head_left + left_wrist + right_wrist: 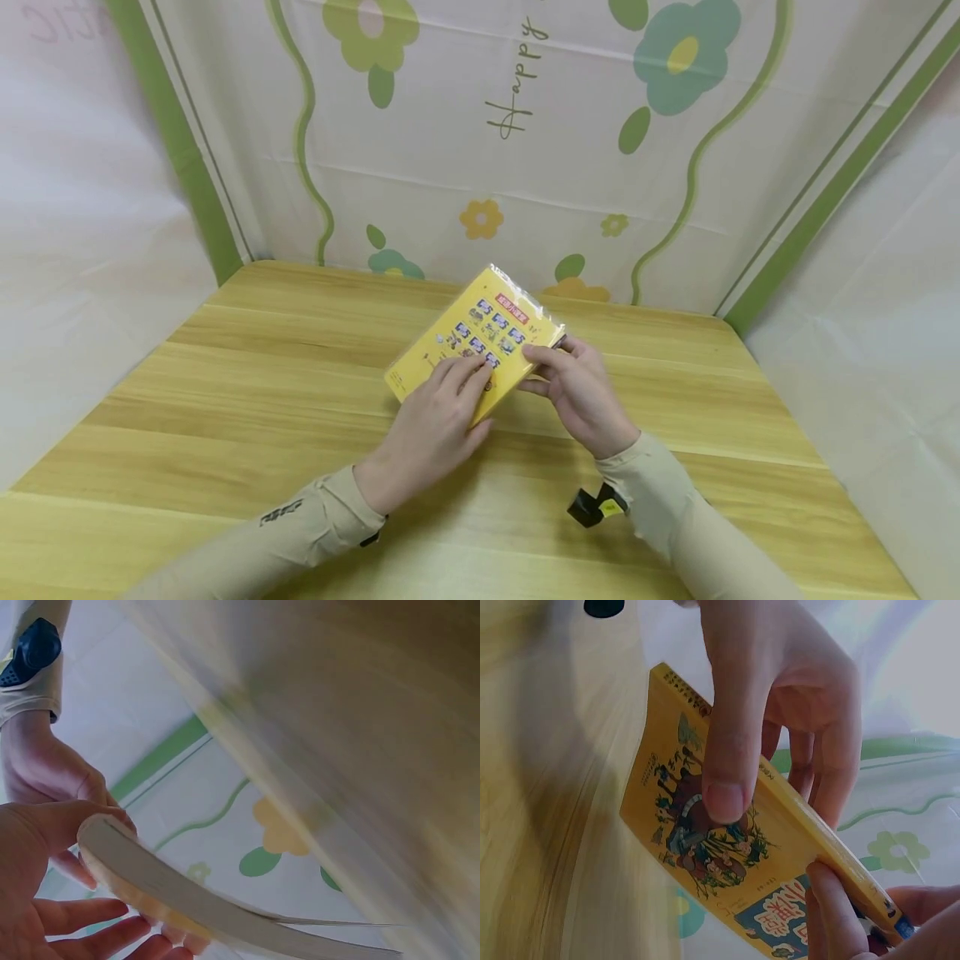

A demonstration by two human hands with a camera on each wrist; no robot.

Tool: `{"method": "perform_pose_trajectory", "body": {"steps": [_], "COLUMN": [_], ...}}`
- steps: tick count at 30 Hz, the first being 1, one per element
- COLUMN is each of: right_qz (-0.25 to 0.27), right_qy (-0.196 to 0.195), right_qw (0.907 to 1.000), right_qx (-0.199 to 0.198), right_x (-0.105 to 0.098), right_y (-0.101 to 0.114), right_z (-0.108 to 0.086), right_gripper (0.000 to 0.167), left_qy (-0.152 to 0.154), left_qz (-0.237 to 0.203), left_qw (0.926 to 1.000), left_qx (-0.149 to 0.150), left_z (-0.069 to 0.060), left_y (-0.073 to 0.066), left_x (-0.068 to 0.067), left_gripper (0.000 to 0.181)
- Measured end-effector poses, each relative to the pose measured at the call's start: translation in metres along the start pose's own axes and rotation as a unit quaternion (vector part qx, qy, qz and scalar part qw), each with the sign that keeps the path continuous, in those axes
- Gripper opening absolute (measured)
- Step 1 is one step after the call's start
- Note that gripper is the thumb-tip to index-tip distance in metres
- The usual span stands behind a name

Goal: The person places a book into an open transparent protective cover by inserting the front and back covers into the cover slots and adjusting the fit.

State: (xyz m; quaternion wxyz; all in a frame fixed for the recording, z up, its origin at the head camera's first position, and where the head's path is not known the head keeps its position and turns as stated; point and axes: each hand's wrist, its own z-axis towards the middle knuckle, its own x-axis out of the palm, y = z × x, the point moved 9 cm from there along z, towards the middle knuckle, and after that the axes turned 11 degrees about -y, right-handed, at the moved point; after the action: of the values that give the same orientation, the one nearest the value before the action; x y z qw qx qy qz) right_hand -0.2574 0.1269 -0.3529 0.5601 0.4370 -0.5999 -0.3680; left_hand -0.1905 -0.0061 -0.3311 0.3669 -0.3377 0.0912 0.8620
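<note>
A yellow book [442,333] is held tilted above the wooden table, its cover with small pictures facing up. My left hand [435,412] grips it, fingers across that upper cover. The left thumb presses the illustrated underside, as the right wrist view shows on the book [660,765]. At the right corner, my right hand [577,392] pinches the book, thumb on top and fingers beneath. In the left wrist view the book's page edge [172,881] looks curved, with a thin layer apart from the rest. Shiny clear film shows along the far edge.
The wooden table [187,417] spreads below both arms. Behind it hangs a white cloth [450,150] printed with flowers and green bands. Plain pale cloth [82,208] covers the left side. A small black device [588,507] is on the right wrist.
</note>
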Motion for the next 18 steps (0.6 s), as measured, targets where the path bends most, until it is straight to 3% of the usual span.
{"method": "perform_pose_trajectory", "body": {"steps": [18], "right_qz": [0.013], "right_qy": [0.004], "right_qw": [0.9998], "right_qx": [0.015], "right_x": [0.003], "right_y": [-0.0027], "right_z": [-0.0024], "right_gripper": [0.044], "left_qy": [-0.006], "left_qz": [0.053], "left_qw": [0.9982], "left_qx": [0.029], "left_z": [0.0007], "left_y": [-0.0018], "left_x": [-0.0045], "left_gripper": [0.044]}}
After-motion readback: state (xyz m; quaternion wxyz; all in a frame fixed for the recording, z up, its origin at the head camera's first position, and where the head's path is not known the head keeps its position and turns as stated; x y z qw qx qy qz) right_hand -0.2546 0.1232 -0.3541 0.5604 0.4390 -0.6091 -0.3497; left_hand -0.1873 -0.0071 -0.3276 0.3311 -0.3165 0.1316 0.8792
